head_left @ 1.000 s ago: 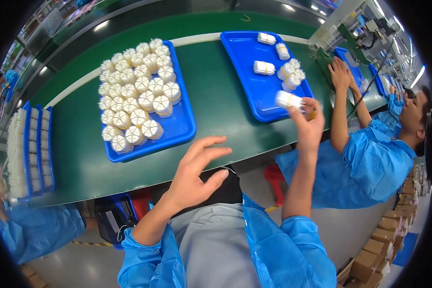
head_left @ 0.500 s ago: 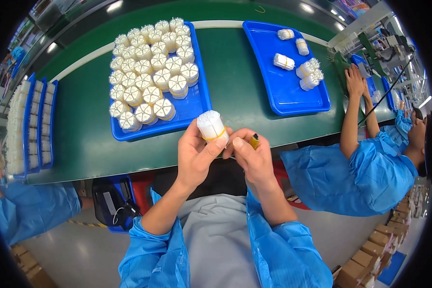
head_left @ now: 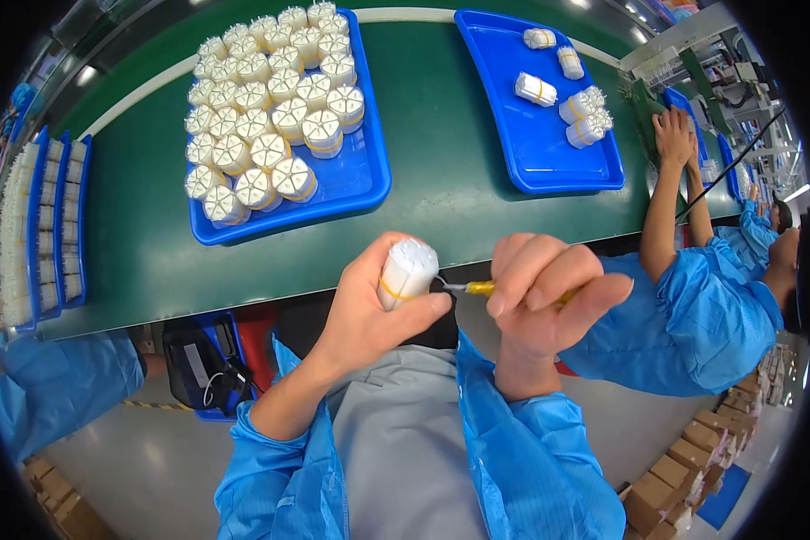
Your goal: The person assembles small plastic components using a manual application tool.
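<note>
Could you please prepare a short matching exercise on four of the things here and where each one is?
Things
1. White cylindrical bundle with a yellow band, outside the trays
2. Thin yellow-handled tool with a grey shaft
3. Crowded blue rectangular tray
4. Sparsely filled blue rectangular tray

Places
A. On the right part of the flat green table
B. In the grip of the left hand
C. On the table, left of the other listed tray
D. In the grip of the right hand

Pairs: 1-B, 2-D, 3-C, 4-A
</note>
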Motion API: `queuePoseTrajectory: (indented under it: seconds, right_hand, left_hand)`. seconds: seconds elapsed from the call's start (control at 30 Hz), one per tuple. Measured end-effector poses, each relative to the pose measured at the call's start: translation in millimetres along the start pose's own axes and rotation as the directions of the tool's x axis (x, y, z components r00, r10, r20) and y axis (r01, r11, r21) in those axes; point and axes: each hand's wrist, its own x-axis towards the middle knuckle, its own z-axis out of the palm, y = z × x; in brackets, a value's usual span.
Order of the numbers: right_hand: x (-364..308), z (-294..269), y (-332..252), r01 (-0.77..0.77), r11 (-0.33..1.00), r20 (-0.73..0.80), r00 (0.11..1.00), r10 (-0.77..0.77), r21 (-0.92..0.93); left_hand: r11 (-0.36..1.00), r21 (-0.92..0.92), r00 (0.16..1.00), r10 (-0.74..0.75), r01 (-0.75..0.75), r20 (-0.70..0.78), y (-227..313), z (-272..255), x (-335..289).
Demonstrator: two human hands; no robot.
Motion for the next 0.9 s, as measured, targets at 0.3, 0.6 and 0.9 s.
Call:
queuePoseTrajectory:
  seconds: [0.3, 0.6, 0.9]
  right_hand:
    - [-0.9, 3.2, 8.9, 0.083, 0.988, 0.157, 0.986, -0.062, -0.127]
    - [0.0, 5.2, 10.0, 0.102, 0.968, 0.219, 0.975, -0.051, -0.229]
    - [-2.3, 1.0, 11.3, 0.220, 0.967, 0.196, 0.962, -0.193, -0.131]
  left_hand:
    - [0.944, 0.322, 0.995, 0.086, -0.064, -0.052, 5.3, 7.2, -4.8]
    - [0.925, 0.378, 0.998, 0.062, -0.045, -0.033, 2.9, 6.2, -5.4]
    - [0.931, 0.358, 0.997, 0.073, -0.073, 0.012, 15.3, 8.0, -3.6]
